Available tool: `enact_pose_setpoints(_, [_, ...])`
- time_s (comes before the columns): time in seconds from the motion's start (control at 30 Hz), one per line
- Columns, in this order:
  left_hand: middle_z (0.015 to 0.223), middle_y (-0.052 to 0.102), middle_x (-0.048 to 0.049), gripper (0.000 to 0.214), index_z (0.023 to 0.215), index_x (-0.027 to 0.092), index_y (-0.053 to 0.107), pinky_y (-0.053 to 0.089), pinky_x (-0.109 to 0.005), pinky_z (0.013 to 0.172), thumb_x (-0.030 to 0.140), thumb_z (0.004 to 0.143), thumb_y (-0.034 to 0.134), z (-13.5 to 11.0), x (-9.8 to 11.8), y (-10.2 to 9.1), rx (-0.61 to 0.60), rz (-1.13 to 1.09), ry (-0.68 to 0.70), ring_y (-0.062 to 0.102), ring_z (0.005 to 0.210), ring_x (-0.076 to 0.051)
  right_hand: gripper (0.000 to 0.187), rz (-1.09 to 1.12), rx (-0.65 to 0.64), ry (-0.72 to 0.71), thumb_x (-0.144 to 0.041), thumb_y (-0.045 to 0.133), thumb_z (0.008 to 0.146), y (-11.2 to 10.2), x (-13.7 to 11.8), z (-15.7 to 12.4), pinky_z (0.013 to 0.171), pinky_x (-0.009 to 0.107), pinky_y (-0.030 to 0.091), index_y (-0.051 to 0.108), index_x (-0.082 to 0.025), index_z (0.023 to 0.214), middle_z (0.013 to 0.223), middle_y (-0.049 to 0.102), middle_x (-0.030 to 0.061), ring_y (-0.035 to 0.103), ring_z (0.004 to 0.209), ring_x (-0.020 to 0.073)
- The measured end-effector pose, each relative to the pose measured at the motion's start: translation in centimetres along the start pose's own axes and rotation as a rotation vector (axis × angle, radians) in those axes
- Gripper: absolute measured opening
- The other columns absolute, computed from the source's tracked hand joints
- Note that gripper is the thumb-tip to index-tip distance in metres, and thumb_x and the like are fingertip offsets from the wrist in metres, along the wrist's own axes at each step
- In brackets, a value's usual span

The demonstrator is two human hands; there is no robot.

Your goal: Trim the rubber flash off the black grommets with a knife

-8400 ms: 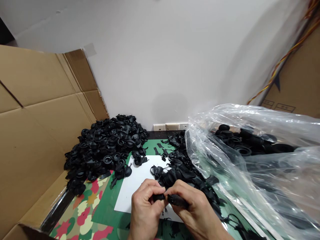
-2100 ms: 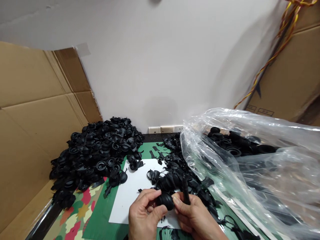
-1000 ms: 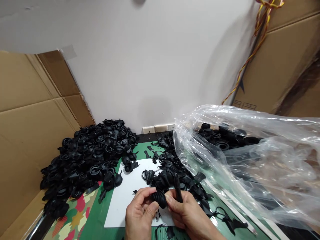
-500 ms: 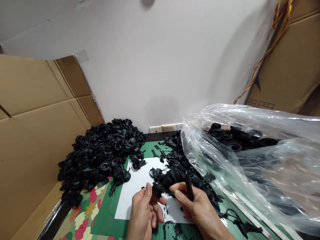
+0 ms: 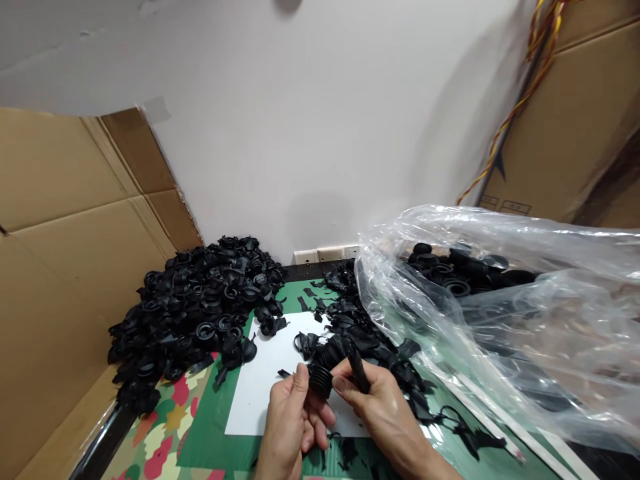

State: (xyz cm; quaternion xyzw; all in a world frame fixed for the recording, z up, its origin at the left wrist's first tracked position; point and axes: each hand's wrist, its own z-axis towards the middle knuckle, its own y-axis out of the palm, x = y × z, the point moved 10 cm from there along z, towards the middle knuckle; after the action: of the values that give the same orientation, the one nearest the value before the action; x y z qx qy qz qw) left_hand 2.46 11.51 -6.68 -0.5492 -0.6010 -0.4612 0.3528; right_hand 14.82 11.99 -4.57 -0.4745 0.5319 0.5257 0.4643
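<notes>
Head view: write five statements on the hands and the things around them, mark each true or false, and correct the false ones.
1. The left hand holds a ribbed black part. True.
2. The right hand is holding nothing. False: it holds a slim black object that points upward.
3. A large heap of black parts lies beside the cardboard at the picture's left. True.
4. The clear plastic bag is on the same side of the picture as that heap. False: the bag is at the right.
5. The white sheet lies on top of the green sheet. True.
</notes>
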Motion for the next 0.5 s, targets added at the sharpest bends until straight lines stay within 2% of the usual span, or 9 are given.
enact_pose_setpoints(0.13, [0.051,0.063,-0.0022,0.050,0.066,0.013,0.057,0.015,-0.013,0.028,0.063,0.069,0.061,-0.1,0.7,-1.0,0.085,0.029,0.067,0.046,0.027,-0.004,0.018,0.052,0.015,0.051,-0.034,0.064,0.068,-0.2,0.3,0.0,0.051,0.026,0.029,0.063,-0.017,0.062,0.057,0.052,-0.0026,0.038,0.052,0.0120])
enact_pose_setpoints(0.2, [0.048,0.058,0.0024,0.046,0.075,0.013,0.060,0.017,-0.013,0.030,0.059,0.071,0.062,-0.4,1.5,-1.6,0.150,0.068,0.155,0.043,0.030,-0.004,0.017,0.046,0.036,0.073,-0.033,0.065,0.066,-0.3,0.3,0.0,0.049,0.025,0.026,0.064,-0.016,0.062,0.054,0.050,-0.0037,0.034,0.049,0.0105])
enact_pose_setpoints(0.3, [0.048,0.052,0.0058,0.034,0.094,0.016,0.063,0.032,-0.015,0.038,0.042,0.073,0.068,-1.3,3.1,-1.8,0.200,0.135,0.350,0.045,0.040,-0.007,0.015,0.054,0.065,0.109,-0.031,0.066,0.063,-0.6,0.6,0.0,0.046,0.024,0.023,0.063,-0.016,0.061,0.050,0.046,-0.0055,0.031,0.046,0.0088])
enact_pose_setpoints(0.37, [0.070,0.062,-0.0002,0.036,0.102,0.019,0.064,0.040,-0.018,0.045,0.026,0.068,0.073,-2.1,4.2,-1.4,0.207,0.213,0.496,0.052,0.052,-0.011,0.016,0.089,0.075,0.122,-0.031,0.068,0.061,-0.6,0.7,0.0,0.045,0.024,0.022,0.063,-0.016,0.060,0.049,0.046,-0.0057,0.031,0.045,0.0081])
enact_pose_setpoints(0.43, [0.097,0.062,-0.0054,0.038,0.102,0.023,0.068,0.045,-0.020,0.051,0.016,0.065,0.071,-2.7,5.1,-0.6,0.183,0.325,0.602,0.058,0.067,-0.014,0.020,0.158,0.062,0.150,-0.033,0.072,0.058,-0.5,1.1,0.0,0.043,0.023,0.021,0.063,-0.015,0.058,0.046,0.044,-0.0063,0.030,0.043,0.0075])
enact_pose_setpoints(0.5, [0.105,0.060,-0.0063,0.034,0.098,0.025,0.072,0.049,-0.021,0.058,0.012,0.067,0.068,-2.7,5.3,0.1,0.135,0.404,0.640,0.060,0.080,-0.018,0.028,0.241,0.037,0.192,-0.040,0.075,0.058,-0.1,1.5,-0.2,0.041,0.022,0.017,0.061,-0.015,0.058,0.041,0.039,-0.0084,0.028,0.039,0.0064])
